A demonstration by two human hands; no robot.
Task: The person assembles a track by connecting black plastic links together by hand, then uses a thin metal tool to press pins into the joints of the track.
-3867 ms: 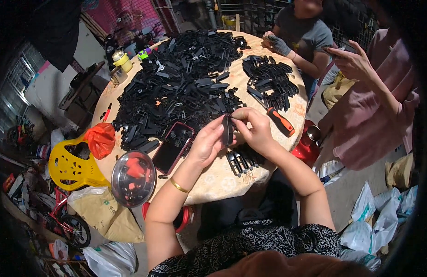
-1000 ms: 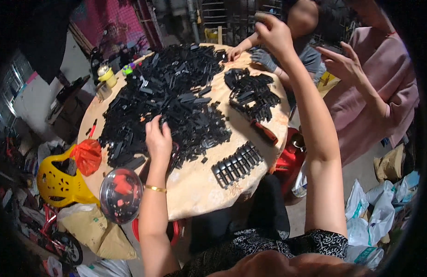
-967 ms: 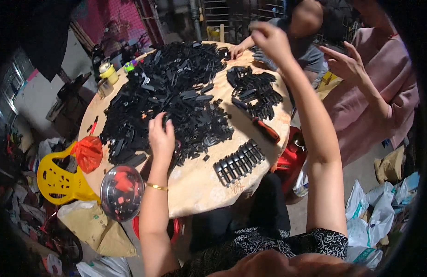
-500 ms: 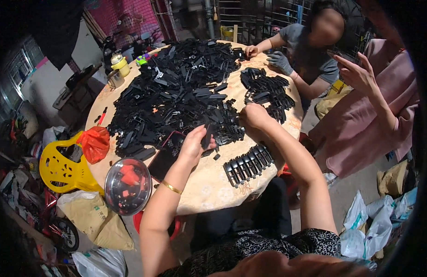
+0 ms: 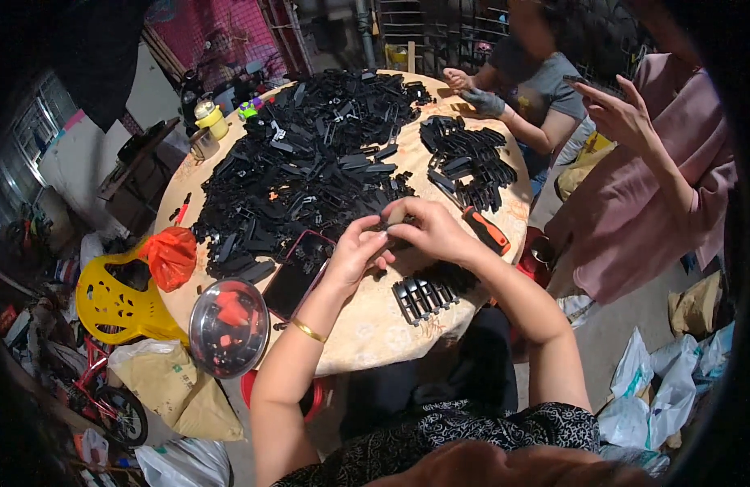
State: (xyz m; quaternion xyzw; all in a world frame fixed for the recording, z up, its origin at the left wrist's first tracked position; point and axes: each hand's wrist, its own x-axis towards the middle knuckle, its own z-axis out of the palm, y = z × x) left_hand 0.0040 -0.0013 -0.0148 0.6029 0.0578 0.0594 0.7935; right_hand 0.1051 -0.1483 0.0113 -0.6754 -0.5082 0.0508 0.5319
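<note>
Right hand (image 5: 437,234) inward, sack (image 5: 176,391) green-printed

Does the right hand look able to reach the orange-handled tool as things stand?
Likely yes: the tool's handle lies uncovered just right of the right hand, though that hand is busy beside the left hand.

Brightly lit tabletop (image 5: 363,345), dim surroundings, curved edges, black corners.

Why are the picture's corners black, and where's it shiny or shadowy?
Head view: the fisheye lens leaves a dark rim; light glints off the clear round plastic container; shadow darkens the right end of the row of black plastic pieces.
</note>
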